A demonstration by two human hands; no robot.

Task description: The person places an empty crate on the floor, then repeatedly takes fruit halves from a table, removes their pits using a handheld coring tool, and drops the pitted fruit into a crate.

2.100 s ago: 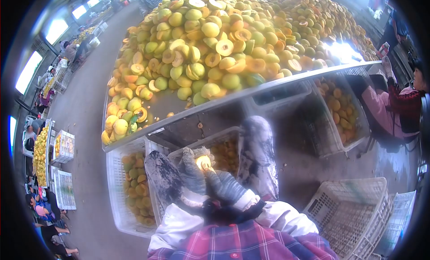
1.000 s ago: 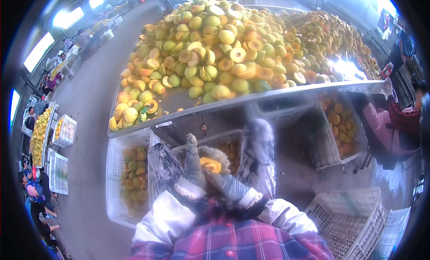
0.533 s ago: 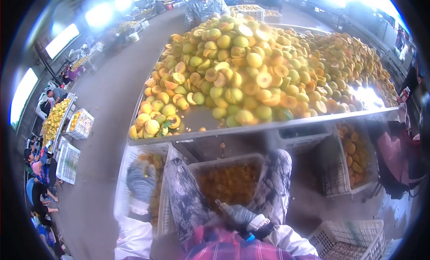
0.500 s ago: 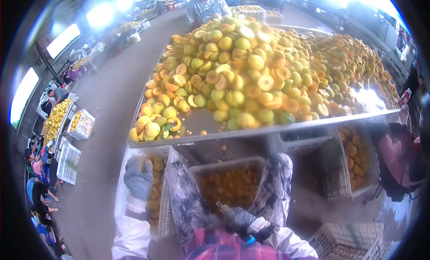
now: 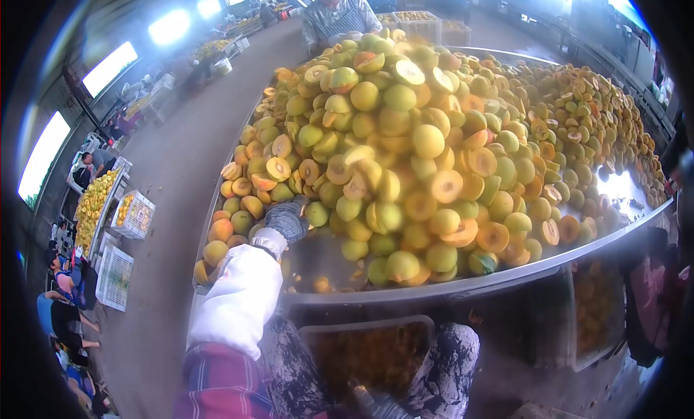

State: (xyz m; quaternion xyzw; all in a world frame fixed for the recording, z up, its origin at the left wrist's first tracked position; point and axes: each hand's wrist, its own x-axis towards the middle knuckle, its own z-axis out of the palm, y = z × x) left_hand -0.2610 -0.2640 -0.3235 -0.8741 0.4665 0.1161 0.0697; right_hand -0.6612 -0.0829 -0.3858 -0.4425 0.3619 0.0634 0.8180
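My left hand [image 5: 288,221], in a grey glove, reaches over the metal table [image 5: 361,296] and touches the near left side of a big heap of peaches [image 5: 426,141]. Its fingertips are partly hidden among the fruit. Many of the yellow-green peaches are cut in halves, some with the stone hollow showing. My right hand [image 5: 382,404], also gloved, stays low at my lap, closed and cut off by the bottom edge. A small tip [image 5: 354,384] pokes out from it, too blurred to name. Below the table, between my knees, stands a crate [image 5: 369,324] with dark orange contents.
Across the table, a person [image 5: 336,18] stands at the heap. Another crate [image 5: 596,310] is under the table at right. On the left, other people [image 5: 65,310] work beside a fruit-laden table [image 5: 94,202], near white crates [image 5: 114,274]. A small green leaf [image 5: 488,262] lies among the near peaches.
My left hand has moved from above the crate at lower left up and forward onto the peaches. The view has tilted, and my right hand appears lower.
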